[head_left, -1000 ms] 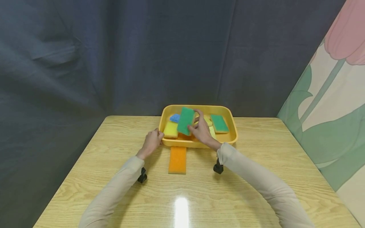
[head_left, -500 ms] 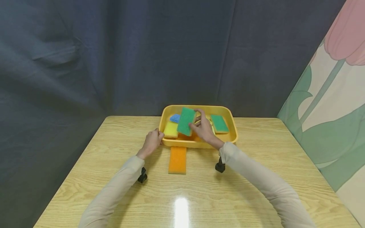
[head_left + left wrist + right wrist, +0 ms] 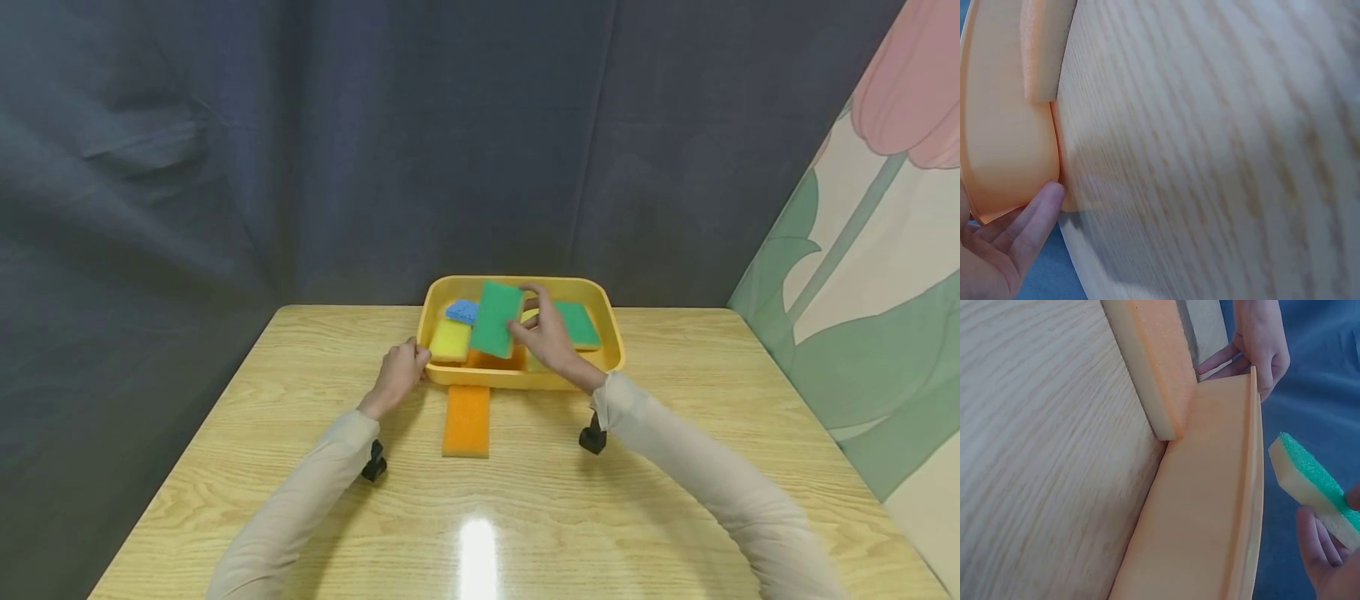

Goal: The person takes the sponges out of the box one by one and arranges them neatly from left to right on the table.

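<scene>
Right hand, one: pinching the first green sponge by one side, above the yellow tray. Left hand, one: gripping the tray at its near-left corner. Risks, as judged: a loose side hold could be letting the sponge twist or drop; a tug at the corner could be shoving the tray into the orange sponge. Count: green sponges, two, the second green sponge lying near the tray's right edge; blue sponge, one, lying toward the far-left corner; yellow sponge, one, occupying the near-left corner; yellow pieces partly hiding behind the right hand, number untellable; orange sponge, one, lying on the table against the tray's near edge.
</scene>
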Demonstrator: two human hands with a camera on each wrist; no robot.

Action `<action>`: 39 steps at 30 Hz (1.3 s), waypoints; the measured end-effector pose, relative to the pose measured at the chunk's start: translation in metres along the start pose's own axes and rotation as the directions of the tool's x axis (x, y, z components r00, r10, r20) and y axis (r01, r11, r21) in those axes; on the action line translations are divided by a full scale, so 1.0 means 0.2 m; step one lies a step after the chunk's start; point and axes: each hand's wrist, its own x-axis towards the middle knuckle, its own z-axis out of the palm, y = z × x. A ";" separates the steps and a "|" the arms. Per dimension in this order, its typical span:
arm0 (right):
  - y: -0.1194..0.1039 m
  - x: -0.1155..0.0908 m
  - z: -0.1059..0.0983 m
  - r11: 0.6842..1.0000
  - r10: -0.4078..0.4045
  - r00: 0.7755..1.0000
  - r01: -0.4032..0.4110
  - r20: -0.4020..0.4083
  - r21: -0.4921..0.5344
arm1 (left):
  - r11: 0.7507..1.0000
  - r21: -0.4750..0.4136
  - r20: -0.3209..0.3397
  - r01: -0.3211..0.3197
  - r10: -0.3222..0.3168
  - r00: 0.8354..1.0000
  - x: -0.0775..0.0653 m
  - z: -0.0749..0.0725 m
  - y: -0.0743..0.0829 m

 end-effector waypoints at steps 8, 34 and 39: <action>-0.07 -0.05 -0.06 0.999 -0.037 0.999 0.037 0.036 -0.005 | 1.000 -0.022 0.001 -0.019 0.019 1.000 0.00 0.00 -0.01; -0.12 -0.24 -0.11 0.997 -0.052 0.995 0.056 0.082 -0.048 | 0.999 -0.030 0.006 -0.042 0.042 0.999 -0.01 0.00 -0.02; -0.26 -0.31 -0.13 0.998 -0.043 0.991 0.050 0.129 -0.049 | 1.000 -0.009 0.000 -0.030 0.030 1.000 -0.01 0.00 -0.02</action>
